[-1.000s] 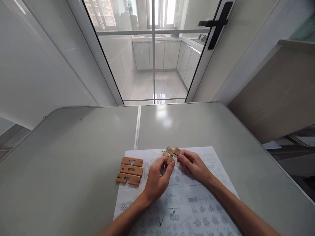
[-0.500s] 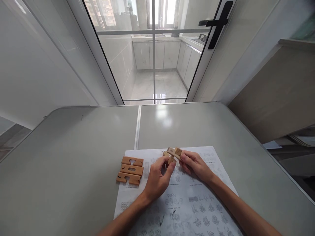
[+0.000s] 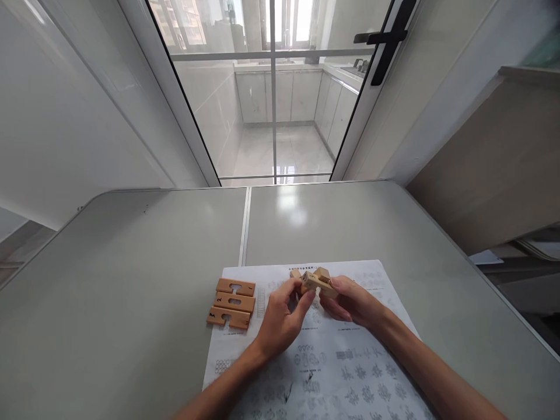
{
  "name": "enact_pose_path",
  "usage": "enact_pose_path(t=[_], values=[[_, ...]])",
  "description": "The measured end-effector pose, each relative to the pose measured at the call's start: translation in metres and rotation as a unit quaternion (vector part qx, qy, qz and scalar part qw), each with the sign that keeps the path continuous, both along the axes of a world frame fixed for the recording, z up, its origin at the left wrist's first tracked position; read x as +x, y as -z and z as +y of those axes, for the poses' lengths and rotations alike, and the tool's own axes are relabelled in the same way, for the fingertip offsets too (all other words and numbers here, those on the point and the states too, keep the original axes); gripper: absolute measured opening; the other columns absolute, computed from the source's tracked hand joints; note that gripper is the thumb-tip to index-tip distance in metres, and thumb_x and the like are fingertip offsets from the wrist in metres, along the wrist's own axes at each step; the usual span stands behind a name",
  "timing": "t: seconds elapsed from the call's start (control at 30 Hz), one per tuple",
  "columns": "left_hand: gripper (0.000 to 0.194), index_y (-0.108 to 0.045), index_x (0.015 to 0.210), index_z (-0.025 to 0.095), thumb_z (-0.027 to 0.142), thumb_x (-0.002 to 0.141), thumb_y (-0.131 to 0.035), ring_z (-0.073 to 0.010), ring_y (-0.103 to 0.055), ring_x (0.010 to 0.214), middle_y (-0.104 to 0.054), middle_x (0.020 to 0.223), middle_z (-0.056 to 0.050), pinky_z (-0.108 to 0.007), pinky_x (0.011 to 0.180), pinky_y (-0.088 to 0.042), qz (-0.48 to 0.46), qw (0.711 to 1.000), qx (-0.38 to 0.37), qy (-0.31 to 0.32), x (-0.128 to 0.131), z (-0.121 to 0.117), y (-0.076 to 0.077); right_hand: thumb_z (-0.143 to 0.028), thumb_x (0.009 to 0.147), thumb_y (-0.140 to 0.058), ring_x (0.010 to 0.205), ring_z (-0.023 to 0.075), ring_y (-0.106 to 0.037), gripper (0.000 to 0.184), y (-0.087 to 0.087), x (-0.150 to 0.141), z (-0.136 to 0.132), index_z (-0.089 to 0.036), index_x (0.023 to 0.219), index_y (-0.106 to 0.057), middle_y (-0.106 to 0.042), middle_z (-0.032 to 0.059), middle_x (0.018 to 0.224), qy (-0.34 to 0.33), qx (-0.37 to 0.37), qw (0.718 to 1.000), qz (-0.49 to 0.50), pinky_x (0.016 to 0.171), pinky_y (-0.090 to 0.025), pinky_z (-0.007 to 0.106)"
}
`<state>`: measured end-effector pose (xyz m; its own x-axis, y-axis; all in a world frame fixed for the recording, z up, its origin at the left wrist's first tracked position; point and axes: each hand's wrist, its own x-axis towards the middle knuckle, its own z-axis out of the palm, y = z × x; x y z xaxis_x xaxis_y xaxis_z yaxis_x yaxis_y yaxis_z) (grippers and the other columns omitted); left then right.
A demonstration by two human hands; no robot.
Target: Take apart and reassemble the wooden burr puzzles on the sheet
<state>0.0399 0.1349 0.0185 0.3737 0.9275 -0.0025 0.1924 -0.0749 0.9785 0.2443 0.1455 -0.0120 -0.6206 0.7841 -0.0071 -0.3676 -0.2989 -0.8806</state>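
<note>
Both my hands meet over a printed paper sheet [image 3: 332,361] on a grey table [image 3: 131,280]. My left hand [image 3: 280,318] and my right hand [image 3: 350,300] pinch a small cluster of interlocked wooden puzzle pieces [image 3: 314,280], held just above the sheet. Fingers of both hands are closed on it. To the left, three flat notched wooden pieces [image 3: 231,302] with numbers lie side by side, partly on the sheet's left edge.
A seam [image 3: 243,227] runs down the middle of the table. Beyond the far edge is a glass sliding door [image 3: 273,87] with a black handle [image 3: 385,41]. A wooden cabinet [image 3: 490,157] stands at the right.
The held wooden cluster has been turned and shifted slightly right between my fingers; my right hand moved a little right and down. The three flat pieces stay put.
</note>
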Motion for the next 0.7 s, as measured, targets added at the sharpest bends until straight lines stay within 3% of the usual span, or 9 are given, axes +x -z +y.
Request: enact_pose_path(t=[0.3,0.7], values=[[0.024,-0.070,0.109,0.018,0.040,0.103,-0.061,-0.0181,-0.061,0.083,-0.074,0.100,-0.008,-0.029,0.077,-0.048,0.010,0.999,0.046,0.026,0.0008,-0.0040,0.0017,-0.059,0.093,-0.062,0.033,0.0075,-0.028,0.064,0.0035,0.0017,0.0011,-0.021,0.044,-0.047,-0.034,-0.0067,0.034,-0.041,-0.010,0.999,0.026,0.040,-0.025,0.025],[0.026,-0.058,0.087,0.018,0.039,0.104,-0.057,-0.0149,-0.053,0.074,-0.062,0.083,-0.002,-0.027,0.070,-0.042,0.046,0.996,0.071,0.016,0.0013,-0.0055,0.0023,-0.063,0.084,-0.073,0.040,0.0087,-0.026,0.053,0.0014,-0.0016,-0.0010,-0.021,0.057,-0.053,-0.037,-0.0087,0.038,0.023,-0.017,0.999,-0.032,0.047,-0.025,0.026]])
